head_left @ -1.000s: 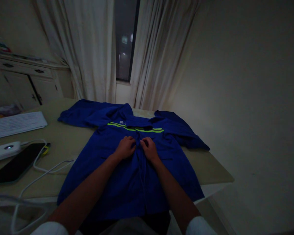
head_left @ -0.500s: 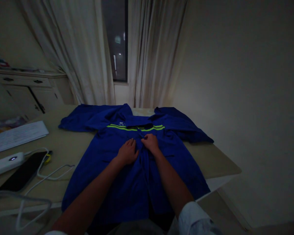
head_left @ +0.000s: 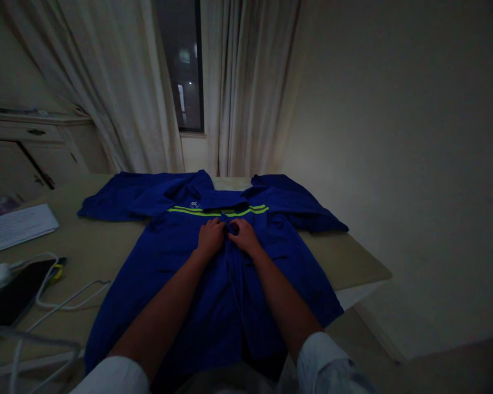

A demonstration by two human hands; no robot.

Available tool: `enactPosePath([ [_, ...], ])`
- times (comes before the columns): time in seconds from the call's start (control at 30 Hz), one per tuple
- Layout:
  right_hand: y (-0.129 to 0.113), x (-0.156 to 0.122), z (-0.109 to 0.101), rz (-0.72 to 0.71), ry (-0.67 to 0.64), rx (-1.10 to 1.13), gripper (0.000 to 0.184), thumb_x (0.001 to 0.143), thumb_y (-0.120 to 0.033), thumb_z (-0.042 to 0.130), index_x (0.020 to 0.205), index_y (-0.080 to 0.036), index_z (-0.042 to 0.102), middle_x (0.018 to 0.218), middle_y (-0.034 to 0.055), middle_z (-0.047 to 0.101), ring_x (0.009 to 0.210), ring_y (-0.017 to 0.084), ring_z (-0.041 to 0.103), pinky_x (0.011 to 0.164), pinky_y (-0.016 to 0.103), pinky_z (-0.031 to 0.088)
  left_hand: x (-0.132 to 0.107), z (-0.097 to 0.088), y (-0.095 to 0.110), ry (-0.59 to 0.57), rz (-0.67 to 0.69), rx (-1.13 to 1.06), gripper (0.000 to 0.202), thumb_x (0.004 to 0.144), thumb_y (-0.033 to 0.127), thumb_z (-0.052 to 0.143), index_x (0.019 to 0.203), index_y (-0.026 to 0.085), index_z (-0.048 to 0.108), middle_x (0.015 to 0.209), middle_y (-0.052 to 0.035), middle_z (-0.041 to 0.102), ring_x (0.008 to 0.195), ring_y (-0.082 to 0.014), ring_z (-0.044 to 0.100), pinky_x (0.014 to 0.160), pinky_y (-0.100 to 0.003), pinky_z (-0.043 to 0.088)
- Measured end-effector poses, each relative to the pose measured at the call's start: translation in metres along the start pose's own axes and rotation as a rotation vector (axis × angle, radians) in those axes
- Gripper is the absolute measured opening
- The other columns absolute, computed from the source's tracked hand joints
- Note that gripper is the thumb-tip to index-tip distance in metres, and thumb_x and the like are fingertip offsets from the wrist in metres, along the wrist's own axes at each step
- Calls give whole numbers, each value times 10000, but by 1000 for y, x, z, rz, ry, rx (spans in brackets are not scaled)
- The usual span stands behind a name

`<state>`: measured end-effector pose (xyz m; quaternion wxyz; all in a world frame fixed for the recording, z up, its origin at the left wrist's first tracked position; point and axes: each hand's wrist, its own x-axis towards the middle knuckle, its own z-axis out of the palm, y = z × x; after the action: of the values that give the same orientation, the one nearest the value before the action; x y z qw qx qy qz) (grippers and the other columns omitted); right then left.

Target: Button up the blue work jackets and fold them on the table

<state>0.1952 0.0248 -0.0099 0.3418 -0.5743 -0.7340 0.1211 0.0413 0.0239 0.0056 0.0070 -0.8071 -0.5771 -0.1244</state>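
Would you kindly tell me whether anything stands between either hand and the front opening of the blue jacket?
Nothing visible does: the left hand and the right hand are both at the front opening of the blue jacket, below its collar. The phone and papers lie apart, off to the left.

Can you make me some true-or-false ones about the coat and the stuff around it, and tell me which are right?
1. The coat has yellow-green stripes. True.
2. The coat is red. False: it is blue.
3. The left grip and the right grip are both at the coat's front. True.
4. Paper and a phone lie on the table. True.
5. The paper is on top of the coat. False: it lies apart from it, to the left.
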Motion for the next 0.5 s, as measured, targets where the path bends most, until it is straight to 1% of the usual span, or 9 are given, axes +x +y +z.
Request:
enactPosePath([
  [0.1,-7,-3,-2,50,-35,-103,323,810,-173,694,1131,-201,714,1118,71,708,1023,200,665,911,292,508,2,-5,-5,-24,-2,-26,358,1026,265,391,1157,221,721,1233,-128,666,1192,-289,587,930,-396,499],
  [0.2,-18,-4,-8,140,-74,-245,318,855,-184,638,1159,-226,718,1143,85,734,1060,230,684,902,314,510,7,-12,-8,-96,-15,-70,378,1035,293,384,1137,249,745,1241,-117,686,1208,-279,609,936,-375,508],
  [0.27,-26,-3,-13,179,-133,-348,306,853,-198,642,1144,-236,732,1134,99,753,1056,260,703,884,340,516,10,-15,-9,-143,-39,-89,330,1008,320,454,1125,263,758,1185,-117,716,1131,-282,665,908,-374,524],
  [0.33,-34,1,-16,208,-191,-438,272,845,-242,677,1107,-230,746,1135,132,758,1053,295,715,871,368,523,9,-14,-11,-163,-63,-97,297,971,348,527,1139,271,759,1112,-121,738,1024,-290,708,865,-386,539],
  [0.4,-41,6,-14,230,-218,-497,247,847,-279,699,1079,-214,755,1138,169,753,1059,324,720,867,390,528,7,-9,-11,-140,-90,-112,299,974,359,528,1141,262,756,1078,-125,741,985,-297,715,842,-398,543],
  [0.5,-43,10,-5,237,-166,-501,224,893,-244,637,1072,-186,759,1119,199,753,1049,334,729,871,406,531,2,1,-12,-10,-47,-151,314,1008,295,471,1149,244,748,1138,-124,714,1095,-283,662,902,-381,523],
])
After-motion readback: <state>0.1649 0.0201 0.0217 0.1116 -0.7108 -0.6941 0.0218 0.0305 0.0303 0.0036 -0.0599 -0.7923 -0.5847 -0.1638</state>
